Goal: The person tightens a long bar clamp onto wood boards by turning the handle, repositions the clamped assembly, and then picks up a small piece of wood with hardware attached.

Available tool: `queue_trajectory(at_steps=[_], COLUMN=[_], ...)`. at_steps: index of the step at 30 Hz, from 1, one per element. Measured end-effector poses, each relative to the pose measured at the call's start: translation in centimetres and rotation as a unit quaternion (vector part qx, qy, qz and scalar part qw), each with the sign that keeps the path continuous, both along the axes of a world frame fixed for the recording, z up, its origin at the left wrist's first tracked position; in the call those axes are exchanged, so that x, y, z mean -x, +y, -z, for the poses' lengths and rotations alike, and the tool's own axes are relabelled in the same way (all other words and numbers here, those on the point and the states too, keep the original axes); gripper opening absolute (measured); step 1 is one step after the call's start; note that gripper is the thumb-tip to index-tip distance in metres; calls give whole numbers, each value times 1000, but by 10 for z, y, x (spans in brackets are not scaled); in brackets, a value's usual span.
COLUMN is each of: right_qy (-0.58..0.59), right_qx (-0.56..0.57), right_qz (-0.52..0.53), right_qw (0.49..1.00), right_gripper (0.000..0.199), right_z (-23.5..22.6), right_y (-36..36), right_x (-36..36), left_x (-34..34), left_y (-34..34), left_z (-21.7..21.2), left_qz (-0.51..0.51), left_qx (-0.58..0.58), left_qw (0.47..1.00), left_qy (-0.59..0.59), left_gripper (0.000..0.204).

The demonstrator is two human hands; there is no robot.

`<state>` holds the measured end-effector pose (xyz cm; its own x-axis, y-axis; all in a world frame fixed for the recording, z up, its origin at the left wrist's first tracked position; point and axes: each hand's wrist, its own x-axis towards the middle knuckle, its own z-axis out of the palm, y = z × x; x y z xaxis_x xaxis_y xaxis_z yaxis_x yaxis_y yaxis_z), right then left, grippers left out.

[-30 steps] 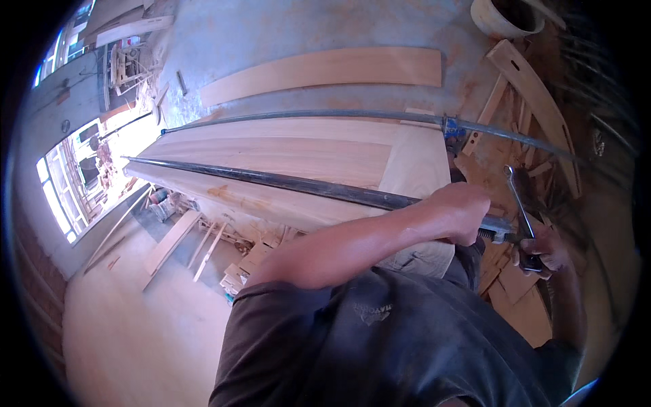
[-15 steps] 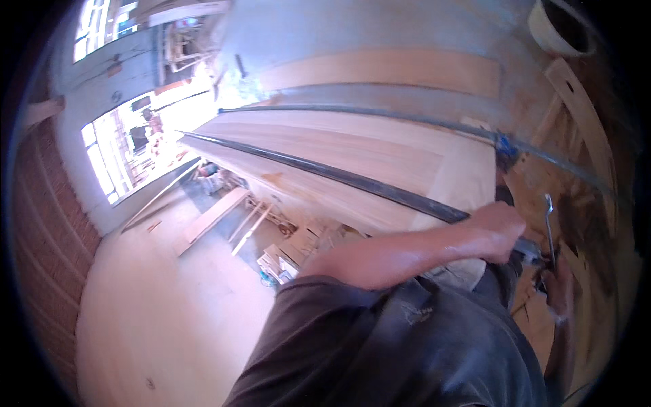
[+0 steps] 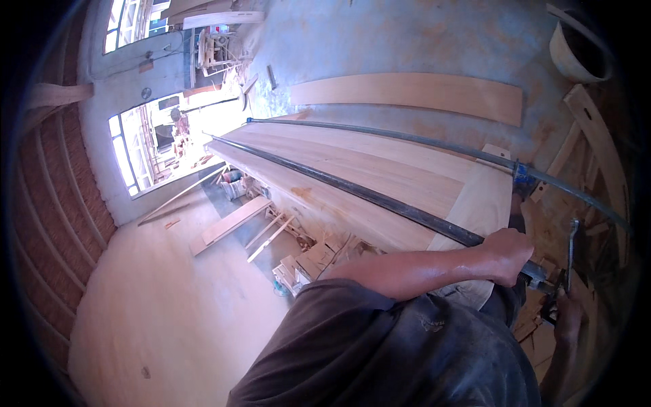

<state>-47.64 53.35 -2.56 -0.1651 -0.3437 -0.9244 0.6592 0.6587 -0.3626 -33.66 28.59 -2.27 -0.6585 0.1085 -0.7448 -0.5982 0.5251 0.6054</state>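
Observation:
A long dark bar clamp (image 3: 352, 186) lies lengthwise across a pale wooden panel (image 3: 400, 159). My left hand (image 3: 507, 256) is closed round the bar near its close right end, just past the panel's edge. Beyond that fist, the clamp's metal end fitting (image 3: 534, 273) sticks out. My right hand (image 3: 568, 317), partly in shadow, grips a silvery wrench (image 3: 571, 247) beside the fitting; the tool points upward with its head free. A second bar clamp (image 3: 400, 138), bluish grey with a blue jaw (image 3: 521, 172), runs along the panel's far side.
A loose curved board (image 3: 413, 93) lies on the floor beyond the panel. At the right are a white bucket (image 3: 568, 54) and a slotted timber piece (image 3: 597, 136). Wood offcuts (image 3: 308, 261) and planks (image 3: 230, 225) lie left of the panel, near bright window openings (image 3: 146, 146).
The whole view has shifted, so the panel and clamps sit lower and further right. My left hand keeps its grip on the bar; the wrench in my right hand stays upright.

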Motion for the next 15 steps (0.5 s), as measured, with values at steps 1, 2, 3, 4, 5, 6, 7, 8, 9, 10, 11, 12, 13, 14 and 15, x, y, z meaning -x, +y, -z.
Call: queue_trajectory(at_steps=[1,2,3,4,5,6,7,8,9,10,11,12,13,14,15], right_qy=[22,101,182,263,300,311,295,268,238,210,263,321,357,318,271], right_qx=[3,-21,-49,-89,-125,-138,-142,-147,-138,-135,-74,-13,-40,-67,-87], right_qz=[47,-6,-56,-112,-113,-75,-17,52,114,158,101,57,-5,-1,5], right_qw=[999,995,981,954,939,937,945,951,955,955,957,945,933,946,959], right_gripper=[38,38,37,37,37,37,38,38,38,39,31,26,28,30,32], right_z=[4,18,43,58,58,58,53,48,53,52,55,56,65,74,85], right_y=[11,34,66,98,116,119,117,119,106,101,89,79,75,85,92], right_x=[-1,1,2,2,-1,-11,-25,-36,-47,-58,-59,-65,-70,-78,-97], left_x=[0,1,3,3,1,7,-1,-3,-1,0,1,3,5,9,8], left_y=[0,-2,-3,-2,11,19,26,36,23,20,10,7,2,1,-3], left_z=[0,-2,-3,-1,5,13,19,19,14,17,13,8,6,7,4], left_qz=[-9,-17,-21,-11,0,14,31,39,58,98,59,64,65,65,63], left_qx=[-4,-11,-21,-17,-38,-54,-42,-47,-27,-9,11,19,35,29,28], left_qw=[1000,1000,999,999,998,998,998,998,997,994,998,998,997,997,998], left_qy=[4,8,15,24,52,37,37,8,-32,-51,-14,-19,-26,-15,-12], left_gripper=[20,21,21,21,21,21,21,24,27,31,36,36,37,37,38])
